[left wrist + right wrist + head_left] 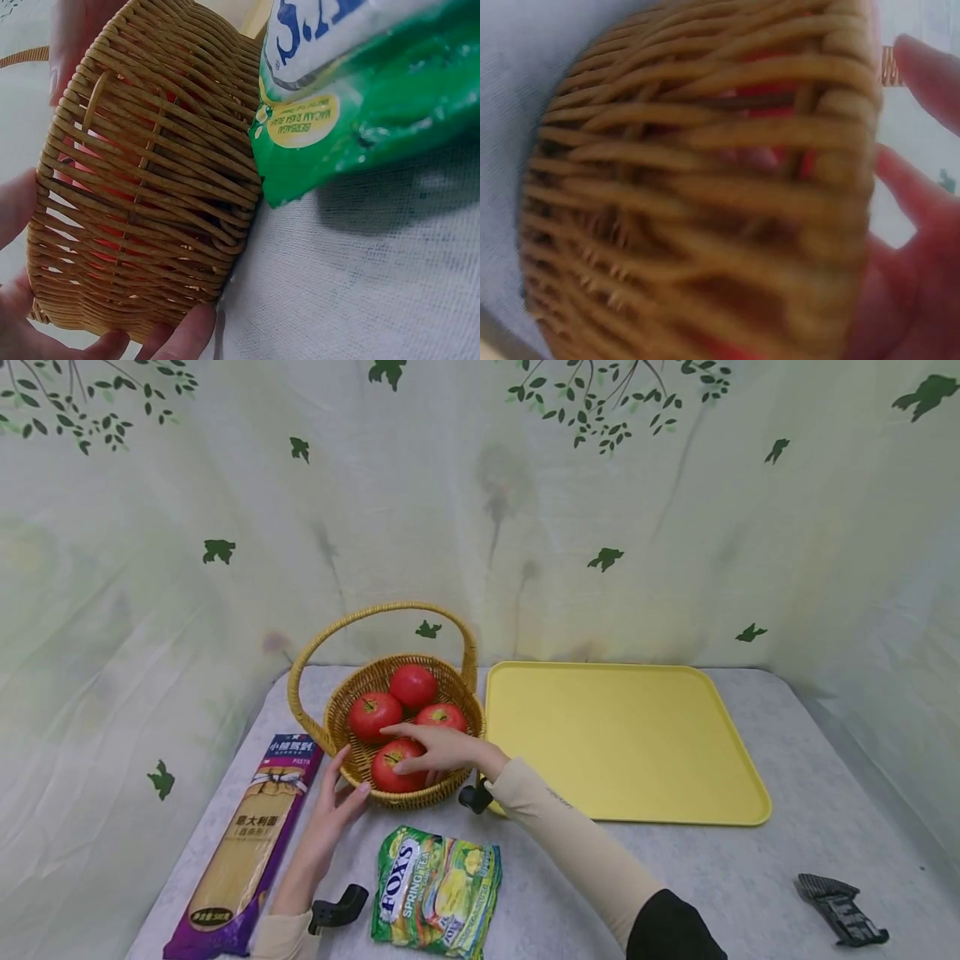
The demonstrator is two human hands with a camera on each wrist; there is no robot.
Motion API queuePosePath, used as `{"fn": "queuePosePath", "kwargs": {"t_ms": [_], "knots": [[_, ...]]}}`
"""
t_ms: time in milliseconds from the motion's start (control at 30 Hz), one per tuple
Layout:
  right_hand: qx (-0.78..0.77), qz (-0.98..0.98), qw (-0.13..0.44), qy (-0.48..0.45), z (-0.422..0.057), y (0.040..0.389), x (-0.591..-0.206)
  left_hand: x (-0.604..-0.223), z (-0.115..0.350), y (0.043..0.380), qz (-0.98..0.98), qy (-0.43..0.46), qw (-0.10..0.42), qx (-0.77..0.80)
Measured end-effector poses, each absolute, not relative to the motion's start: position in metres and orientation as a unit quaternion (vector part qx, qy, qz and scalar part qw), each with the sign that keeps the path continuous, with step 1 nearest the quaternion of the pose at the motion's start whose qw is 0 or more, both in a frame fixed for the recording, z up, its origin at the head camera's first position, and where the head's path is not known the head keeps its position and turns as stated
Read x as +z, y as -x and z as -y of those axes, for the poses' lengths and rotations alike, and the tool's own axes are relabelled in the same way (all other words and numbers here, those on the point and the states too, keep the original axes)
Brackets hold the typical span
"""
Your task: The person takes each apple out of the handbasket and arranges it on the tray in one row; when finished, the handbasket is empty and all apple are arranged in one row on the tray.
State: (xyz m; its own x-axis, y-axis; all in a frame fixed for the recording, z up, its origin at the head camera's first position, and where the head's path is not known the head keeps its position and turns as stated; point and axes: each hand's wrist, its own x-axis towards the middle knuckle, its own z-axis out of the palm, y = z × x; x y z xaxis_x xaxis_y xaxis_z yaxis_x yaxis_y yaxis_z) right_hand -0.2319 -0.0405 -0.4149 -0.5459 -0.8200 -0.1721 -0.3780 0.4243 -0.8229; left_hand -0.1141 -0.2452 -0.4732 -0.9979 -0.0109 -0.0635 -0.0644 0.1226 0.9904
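A round wicker basket (405, 800) with a tall handle stands at the back left of the table, holding several red apples (412, 685). My right hand (450, 752) reaches over its right rim, fingers spread above the front apple (396, 774); how firmly they touch it cannot be seen. My left hand (327, 814) is at the basket's front left, fingers spread along the outer wall. In the left wrist view its fingertips (191, 330) rest against the weave. The right wrist view shows the basket's side (705, 150) close up, with fingers (915, 180) extended past the rim.
A yellow tray (622, 743) lies right of the basket. A purple pasta packet (247, 843) lies to the left, and a green Fox's candy bag (437, 893) sits in front. A small black package (842, 910) lies at the front right. A patterned curtain (525, 527) hangs behind.
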Motion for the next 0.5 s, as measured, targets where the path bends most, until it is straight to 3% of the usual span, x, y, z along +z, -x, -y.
{"fn": "queuePosePath", "kwargs": {"t_ms": [233,500], "knots": [[-0.251,-0.838,0.236,0.422,0.053,0.233,-0.414,-0.474,0.244,0.113,-0.743,0.025,0.017,0.669],[-0.219,-0.847,0.23,0.427,0.054,0.231,-0.414,-0.474,0.245,0.113,-0.744,0.024,0.014,0.668]]}}
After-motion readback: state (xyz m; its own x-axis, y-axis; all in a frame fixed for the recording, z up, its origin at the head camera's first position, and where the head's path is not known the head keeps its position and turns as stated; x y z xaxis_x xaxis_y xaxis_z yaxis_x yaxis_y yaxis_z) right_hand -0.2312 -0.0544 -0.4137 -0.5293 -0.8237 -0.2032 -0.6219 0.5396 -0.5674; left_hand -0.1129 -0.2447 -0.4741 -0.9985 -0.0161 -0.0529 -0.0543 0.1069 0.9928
